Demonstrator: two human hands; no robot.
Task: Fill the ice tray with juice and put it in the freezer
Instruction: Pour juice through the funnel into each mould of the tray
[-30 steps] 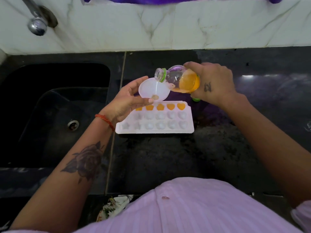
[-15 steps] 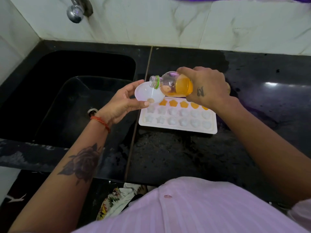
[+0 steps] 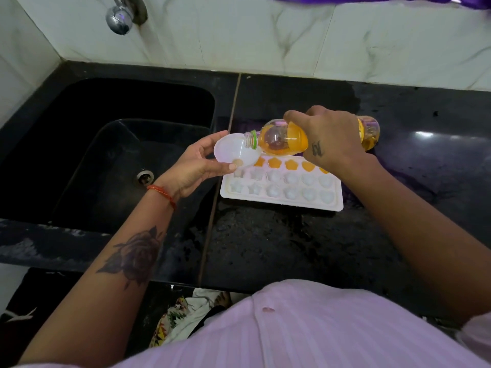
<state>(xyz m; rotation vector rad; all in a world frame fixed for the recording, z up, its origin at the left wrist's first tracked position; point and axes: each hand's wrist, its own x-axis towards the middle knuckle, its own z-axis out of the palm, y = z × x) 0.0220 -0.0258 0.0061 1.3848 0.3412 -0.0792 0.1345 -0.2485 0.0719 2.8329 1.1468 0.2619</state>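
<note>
Two hands work just above the ice tray [image 3: 281,191], a white moulded tray lying flat on the black counter [image 3: 292,248]. The tray sits a little to the right of the seam that divides the counter from the black sink [image 3: 111,155]. Its far row holds orange juice in star and heart shaped cells; the two nearer rows look pale and unfilled.

The right hand [image 3: 329,139] is wrapped over the middle of a clear plastic juice bottle [image 3: 287,139], fingers curled round it from above. The bottle lies almost level over the tray's far edge, its green-ringed open neck pointing left and its base sticking out to the right of the hand. Orange juice fills the lower part of the bottle.

The left hand [image 3: 196,166] pinches a small white funnel [image 3: 233,152] between thumb and fingers, holding it above the tray's far left corner. The bottle's mouth reaches into the funnel's bowl, and a spot of orange shows at the bottom of the funnel. A red thread circles the left wrist, and a rose tattoo marks the forearm.

Beyond the tray, a marbled white wall rises behind the counter, with a chrome tap [image 3: 122,14] mounted above the sink. Nearer than the tray, a pale pink striped shirt [image 3: 305,330] fills the bottom of the view.
</note>
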